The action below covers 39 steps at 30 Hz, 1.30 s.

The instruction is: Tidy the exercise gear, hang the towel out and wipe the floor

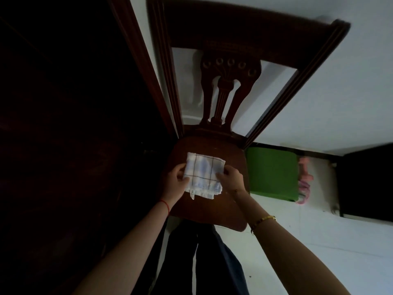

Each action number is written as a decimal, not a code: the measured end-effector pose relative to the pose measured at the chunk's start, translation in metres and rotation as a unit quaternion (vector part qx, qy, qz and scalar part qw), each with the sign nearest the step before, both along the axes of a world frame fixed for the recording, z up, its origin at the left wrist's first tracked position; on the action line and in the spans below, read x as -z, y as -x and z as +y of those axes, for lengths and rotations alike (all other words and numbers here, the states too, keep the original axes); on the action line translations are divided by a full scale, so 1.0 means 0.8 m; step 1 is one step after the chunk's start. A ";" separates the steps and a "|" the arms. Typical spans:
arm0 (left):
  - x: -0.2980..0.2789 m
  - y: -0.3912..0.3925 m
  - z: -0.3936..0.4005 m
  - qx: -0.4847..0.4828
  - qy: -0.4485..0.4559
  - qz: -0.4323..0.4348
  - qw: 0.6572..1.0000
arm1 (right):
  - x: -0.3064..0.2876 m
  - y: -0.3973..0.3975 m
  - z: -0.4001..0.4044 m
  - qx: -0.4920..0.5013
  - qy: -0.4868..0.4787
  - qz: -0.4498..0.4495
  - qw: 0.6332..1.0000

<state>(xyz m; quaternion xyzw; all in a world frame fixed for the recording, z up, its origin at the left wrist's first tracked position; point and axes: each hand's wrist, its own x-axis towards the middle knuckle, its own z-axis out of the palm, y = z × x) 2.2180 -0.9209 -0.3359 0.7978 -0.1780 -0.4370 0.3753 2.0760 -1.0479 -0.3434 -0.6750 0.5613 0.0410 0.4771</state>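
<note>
A folded white towel with a dark grid of thin lines and faint blue stripes [203, 175] lies over the seat of a dark brown wooden chair with a carved, pierced back splat [212, 211], and both of the person's hands hold it there. The left hand [176, 182] grips the towel's left edge, thumb lying on top of the cloth and the other fingers curled under it. The right hand [231, 177] pinches the right edge, its fingertips closed on the fabric near the middle of that side. The towel's lower edge is uneven, with a small corner of cloth hanging below the rest. A thin red string [165, 206] circles the left wrist and a gold-coloured bracelet [262, 222] circles the right forearm. The chair stands against a pale wall, with dark wooden panelling [74, 124] close on its left. Just to the right of the seat, on the white floor [308, 252], sits a green rectangular mat-like block [273, 172], and beside that, further right, lie pink items [304, 179] too blurred to identify. The person's dark trouser legs [191, 258] show below the chair seat, between the two forearms.
</note>
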 end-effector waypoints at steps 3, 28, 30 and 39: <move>0.058 -0.004 -0.008 0.013 -0.015 0.008 1.000 | 0.060 -0.001 -0.001 -0.004 0.001 0.022 1.000; 0.282 0.014 0.000 0.123 -0.014 -0.167 0.978 | 0.268 0.013 0.005 -0.007 0.048 0.064 0.997; 0.283 0.012 0.004 0.131 -0.018 -0.163 0.978 | 0.268 0.011 0.007 -0.023 0.082 0.077 0.993; 0.272 0.001 0.003 0.190 -0.045 -0.158 0.968 | 0.263 0.019 0.011 -0.054 0.129 0.096 0.986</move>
